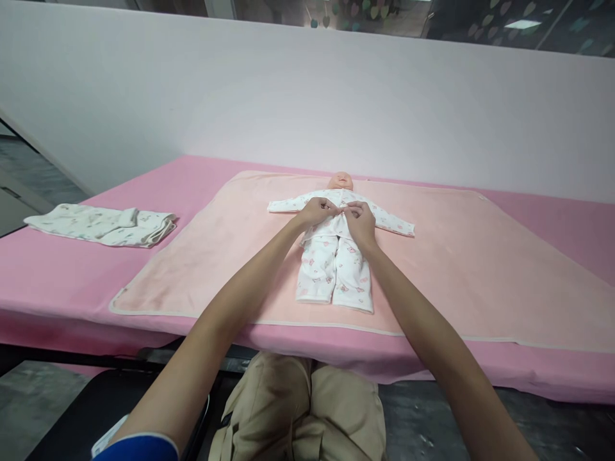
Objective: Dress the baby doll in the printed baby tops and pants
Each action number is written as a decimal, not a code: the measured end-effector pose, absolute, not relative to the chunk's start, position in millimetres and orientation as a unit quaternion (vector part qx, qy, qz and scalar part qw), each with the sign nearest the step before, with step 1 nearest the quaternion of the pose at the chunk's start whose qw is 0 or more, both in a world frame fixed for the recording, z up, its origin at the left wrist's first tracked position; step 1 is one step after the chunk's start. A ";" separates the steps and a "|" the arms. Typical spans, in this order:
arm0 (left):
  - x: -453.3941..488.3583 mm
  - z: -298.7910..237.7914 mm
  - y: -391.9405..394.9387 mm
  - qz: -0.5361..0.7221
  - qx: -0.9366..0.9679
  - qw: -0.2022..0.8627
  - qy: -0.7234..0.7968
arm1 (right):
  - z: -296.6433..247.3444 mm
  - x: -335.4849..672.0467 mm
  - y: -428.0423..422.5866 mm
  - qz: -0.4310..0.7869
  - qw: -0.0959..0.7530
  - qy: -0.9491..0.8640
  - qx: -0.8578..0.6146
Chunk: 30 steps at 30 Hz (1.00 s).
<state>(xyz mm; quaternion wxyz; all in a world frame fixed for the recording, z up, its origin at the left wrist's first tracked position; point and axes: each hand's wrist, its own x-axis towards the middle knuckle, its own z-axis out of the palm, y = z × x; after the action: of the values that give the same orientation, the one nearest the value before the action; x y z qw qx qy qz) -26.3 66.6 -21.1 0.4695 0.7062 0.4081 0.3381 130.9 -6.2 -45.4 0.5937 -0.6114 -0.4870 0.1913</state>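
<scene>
A baby doll (341, 180) lies on its back, head toward the wall, dressed in a white patterned long-sleeved top (394, 223) and matching pants (316, 269). Its sleeves spread out to both sides. Over the doll's chest, my left hand (318, 210) and my right hand (360, 221) come close together. Both sets of fingertips are pinched on the front of the top, along its middle. Whether they grip a fastener or only the cloth edge is too small to make out.
Under the doll is a peach blanket (461, 269) with a pale border, laid over a pink sheet (62, 282). A folded white patterned cloth (103, 224) lies at the left. Behind the table rises a white partition (307, 102). A black chair (96, 410) stands at lower left.
</scene>
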 end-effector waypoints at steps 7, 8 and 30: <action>-28.3 -14.2 74.9 0.329 0.755 0.426 0.375 | -28.4 136.0 -26.0 0.098 0.531 -0.588 -0.603; -28.1 -11.0 77.1 0.326 0.762 0.422 0.368 | -21.5 141.4 -21.3 0.116 0.521 -0.583 -0.612; -15.7 11.5 117.1 0.257 0.742 0.472 0.400 | -3.2 164.1 49.2 0.285 0.473 -0.508 -0.661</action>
<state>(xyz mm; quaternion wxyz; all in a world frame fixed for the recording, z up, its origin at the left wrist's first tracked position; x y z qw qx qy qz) -15.7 117.1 11.5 0.4722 0.7424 0.3996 0.2573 164.1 49.2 -3.2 0.4732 -0.6610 -0.5078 0.2851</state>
